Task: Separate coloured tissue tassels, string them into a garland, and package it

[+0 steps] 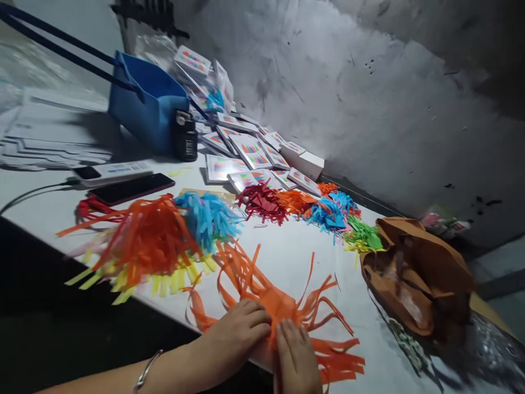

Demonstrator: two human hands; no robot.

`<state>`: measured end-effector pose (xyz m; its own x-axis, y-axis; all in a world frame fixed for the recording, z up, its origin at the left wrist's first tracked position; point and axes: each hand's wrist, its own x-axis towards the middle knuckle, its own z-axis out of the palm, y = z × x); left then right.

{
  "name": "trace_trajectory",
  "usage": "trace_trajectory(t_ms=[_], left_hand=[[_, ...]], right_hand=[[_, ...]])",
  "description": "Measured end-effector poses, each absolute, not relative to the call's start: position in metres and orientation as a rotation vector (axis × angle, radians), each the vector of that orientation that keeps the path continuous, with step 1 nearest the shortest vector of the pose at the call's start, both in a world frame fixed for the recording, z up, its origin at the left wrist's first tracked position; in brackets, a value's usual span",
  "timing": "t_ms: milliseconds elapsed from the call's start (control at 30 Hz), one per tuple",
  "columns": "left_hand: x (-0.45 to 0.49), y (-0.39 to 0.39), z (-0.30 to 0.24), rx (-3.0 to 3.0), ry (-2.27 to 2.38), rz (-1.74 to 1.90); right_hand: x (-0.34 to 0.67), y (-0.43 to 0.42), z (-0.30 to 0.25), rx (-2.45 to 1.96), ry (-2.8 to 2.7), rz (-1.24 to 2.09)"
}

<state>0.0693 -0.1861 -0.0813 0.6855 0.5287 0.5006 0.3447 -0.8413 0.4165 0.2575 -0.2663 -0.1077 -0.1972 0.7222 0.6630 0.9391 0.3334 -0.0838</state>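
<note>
Both hands rest on a bunch of orange fringed paper strips [283, 298] lying on the white table [287, 246] near its front edge. My left hand [238, 334], with a thin bangle at the wrist, presses down on the strips with curled fingers. My right hand [296, 355] lies beside it, fingers together and pinching the middle of the same bunch. The strips fan out to the right and upward from under the hands.
Piles of cut paper fringe lie about: orange and yellow [143, 246], blue [209, 216], dark red [262, 201], green [363, 235]. A brown bag [418, 273] sits at right. Behind are a phone [131, 189], a black jar [184, 137], a blue bag [151, 104] and several colourful booklets [250, 153].
</note>
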Motion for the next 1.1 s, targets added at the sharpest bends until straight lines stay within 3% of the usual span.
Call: trace_trajectory(t_ms=[167, 333, 567, 767, 900, 1100], left_hand=[[0.051, -0.187, -0.074, 2.626, 0.609, 0.838], [0.051, -0.175, -0.068, 2.658, 0.656, 0.752], [0.075, -0.150, -0.067, 2.643, 1.331, 0.404], [0.080, -0.144, -0.059, 2.639, 1.396, 0.219], [0.082, -0.144, -0.057, 2.627, 1.389, 0.156], [0.081, -0.144, -0.058, 2.612, 1.385, 0.200]], right_hand=[[0.254, -0.267, -0.122, -1.291, -1.944, -0.257], [0.251, -0.268, -0.105, -1.429, -1.810, -0.104], [0.241, -0.240, -0.095, -1.800, -1.668, -0.267], [0.243, -0.230, -0.090, -1.887, -1.665, -0.379], [0.248, -0.235, -0.085, -1.713, -1.643, -0.599], [0.240, -0.241, -0.093, -1.323, -1.947, -0.308]])
